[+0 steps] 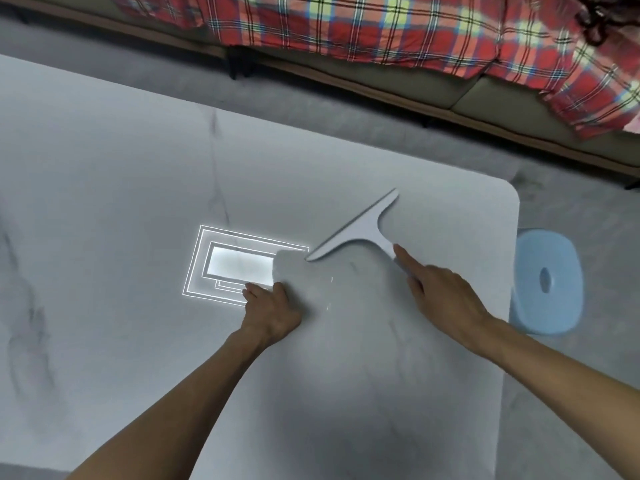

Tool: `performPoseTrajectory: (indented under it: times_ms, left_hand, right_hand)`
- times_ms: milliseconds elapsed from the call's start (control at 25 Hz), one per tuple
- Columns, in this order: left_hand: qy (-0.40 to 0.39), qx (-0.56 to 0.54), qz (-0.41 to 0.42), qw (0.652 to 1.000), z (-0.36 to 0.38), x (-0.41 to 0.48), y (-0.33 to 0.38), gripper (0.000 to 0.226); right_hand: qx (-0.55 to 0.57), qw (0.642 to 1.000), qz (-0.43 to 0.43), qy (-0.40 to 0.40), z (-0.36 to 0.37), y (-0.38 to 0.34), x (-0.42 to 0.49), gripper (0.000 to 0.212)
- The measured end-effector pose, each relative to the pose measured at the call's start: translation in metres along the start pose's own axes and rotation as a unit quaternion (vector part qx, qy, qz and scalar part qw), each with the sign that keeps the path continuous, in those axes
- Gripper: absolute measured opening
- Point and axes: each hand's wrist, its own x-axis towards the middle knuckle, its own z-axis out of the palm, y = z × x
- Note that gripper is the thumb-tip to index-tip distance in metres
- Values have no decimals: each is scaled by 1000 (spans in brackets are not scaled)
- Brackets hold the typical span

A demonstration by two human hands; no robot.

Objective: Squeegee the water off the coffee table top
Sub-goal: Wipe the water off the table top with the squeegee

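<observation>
The coffee table (pixel 121 188) has a pale, marble-like glossy top. A white T-shaped squeegee (pixel 360 226) lies with its blade on the top near the far right corner, slanting from lower left to upper right. My right hand (pixel 443 296) grips its handle from the near side, index finger stretched along it. My left hand (pixel 273 310) is closed on the edge of a pale cloth (pixel 298 271) spread flat on the top, just left of the blade's lower end. A few small wet glints (pixel 329 292) show between my hands.
A ceiling light's reflection (pixel 239 265) shines on the top left of the cloth. A light blue plastic stool (pixel 547 282) stands on the grey floor by the table's right edge. Beyond the far edge runs a sofa (pixel 398 84) with a red plaid blanket (pixel 381 26).
</observation>
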Motion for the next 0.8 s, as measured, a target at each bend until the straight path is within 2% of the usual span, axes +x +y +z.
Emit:
performPoseTrajectory:
  times_ms: [200, 400, 560, 640, 800]
  left_hand:
    - [36, -75, -11, 996, 1, -7, -1, 53]
    - [68, -103, 0, 992, 31, -28, 3, 32]
    - [42, -70, 15, 997, 56, -47, -6, 30]
    - [26, -62, 26, 997, 54, -48, -11, 28]
    - [17, -52, 18, 998, 49, -39, -11, 22]
  right_hand:
    - [-70, 996, 1, -51, 0, 42, -57, 59]
    - [-97, 993, -2, -70, -17, 62, -81, 59]
    - [1, 999, -12, 42, -46, 40, -24, 53]
    - [59, 995, 28, 73, -53, 18, 30, 51]
    - [135, 978, 132, 83, -41, -25, 103, 53]
